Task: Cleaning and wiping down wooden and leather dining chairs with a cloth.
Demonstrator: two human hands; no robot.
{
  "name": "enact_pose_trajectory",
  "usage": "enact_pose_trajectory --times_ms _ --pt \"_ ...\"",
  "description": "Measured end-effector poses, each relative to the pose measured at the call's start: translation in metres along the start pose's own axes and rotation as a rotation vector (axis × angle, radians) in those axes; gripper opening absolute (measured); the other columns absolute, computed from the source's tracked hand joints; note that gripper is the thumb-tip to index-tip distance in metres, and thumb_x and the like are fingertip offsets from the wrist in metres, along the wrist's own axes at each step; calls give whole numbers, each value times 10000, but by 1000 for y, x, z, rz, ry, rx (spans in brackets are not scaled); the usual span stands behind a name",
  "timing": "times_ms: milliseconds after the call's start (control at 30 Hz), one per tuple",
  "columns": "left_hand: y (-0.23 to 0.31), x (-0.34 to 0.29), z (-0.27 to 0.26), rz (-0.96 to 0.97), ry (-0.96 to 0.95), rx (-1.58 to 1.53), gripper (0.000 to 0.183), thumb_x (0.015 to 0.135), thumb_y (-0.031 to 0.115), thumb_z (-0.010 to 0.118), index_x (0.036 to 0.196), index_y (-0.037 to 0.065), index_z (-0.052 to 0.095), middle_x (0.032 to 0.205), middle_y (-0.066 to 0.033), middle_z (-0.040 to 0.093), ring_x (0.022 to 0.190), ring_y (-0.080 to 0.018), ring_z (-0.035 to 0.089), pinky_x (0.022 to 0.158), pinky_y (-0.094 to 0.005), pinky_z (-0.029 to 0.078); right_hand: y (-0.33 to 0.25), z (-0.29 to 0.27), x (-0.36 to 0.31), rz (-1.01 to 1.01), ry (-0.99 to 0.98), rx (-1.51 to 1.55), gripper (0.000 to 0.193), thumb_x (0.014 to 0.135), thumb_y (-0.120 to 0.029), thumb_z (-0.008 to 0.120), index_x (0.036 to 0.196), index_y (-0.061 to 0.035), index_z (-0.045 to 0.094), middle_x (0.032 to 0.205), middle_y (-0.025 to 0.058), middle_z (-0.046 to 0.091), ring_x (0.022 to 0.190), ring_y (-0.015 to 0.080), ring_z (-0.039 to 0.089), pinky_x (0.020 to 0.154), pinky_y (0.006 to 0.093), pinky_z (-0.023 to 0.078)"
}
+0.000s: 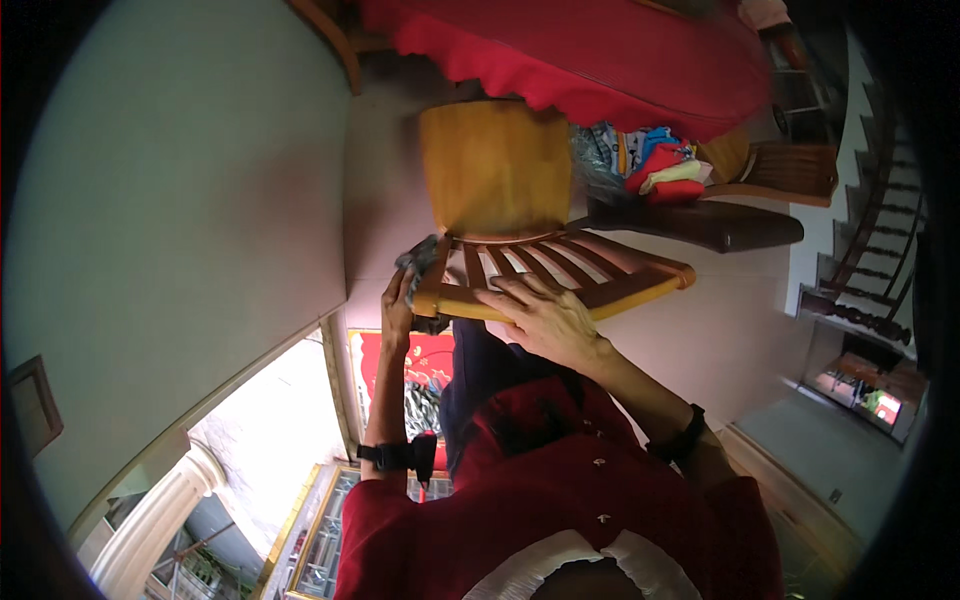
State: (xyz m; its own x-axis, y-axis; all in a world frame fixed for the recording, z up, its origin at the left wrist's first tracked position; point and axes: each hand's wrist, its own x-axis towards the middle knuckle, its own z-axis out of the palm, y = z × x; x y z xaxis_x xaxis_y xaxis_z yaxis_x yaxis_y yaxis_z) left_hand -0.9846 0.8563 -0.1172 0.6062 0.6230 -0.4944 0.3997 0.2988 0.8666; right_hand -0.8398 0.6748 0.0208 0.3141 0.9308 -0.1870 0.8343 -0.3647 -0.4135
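Observation:
A wooden chair stands in front of me, its slatted backrest [560,270] nearest my body and its yellowish seat [500,165] beyond. My left hand [398,295] is closed on a grey cloth [418,258], which lies against the left side post of the backrest. Resting on the top rail near its middle is my right hand [548,318], its fingers spread over the rail and slats. The left fingers are partly hidden by the cloth and the post.
A table with a red cloth [600,60] stands beyond the chair. Folded clothes and clear plastic [640,160] lie on another seat to the right, beside a dark padded bench end [740,226]. A grey wall [200,190] rises at the left; stairs [870,250] are at the far right.

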Motion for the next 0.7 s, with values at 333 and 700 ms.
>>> enact_pose_trajectory --times_ms 333,700 --pt "31 -109 28 -255 -159 -721 473 973 366 411 1258 -3 493 1150 -114 604 1057 -195 584 934 -299 452 89 -53 -92 139 449 30 671 717 -296 734 1301 -116 458 1296 109 470 1225 299 398 1063 521 229" --pt "24 -82 62 -219 -481 -961 350 977 236 360 1216 25 504 1135 -112 608 1043 -217 583 936 -335 463 110 -18 -112 240 327 -149 651 657 -247 760 1237 -120 494 1220 86 512 1208 260 413 1098 508 175"
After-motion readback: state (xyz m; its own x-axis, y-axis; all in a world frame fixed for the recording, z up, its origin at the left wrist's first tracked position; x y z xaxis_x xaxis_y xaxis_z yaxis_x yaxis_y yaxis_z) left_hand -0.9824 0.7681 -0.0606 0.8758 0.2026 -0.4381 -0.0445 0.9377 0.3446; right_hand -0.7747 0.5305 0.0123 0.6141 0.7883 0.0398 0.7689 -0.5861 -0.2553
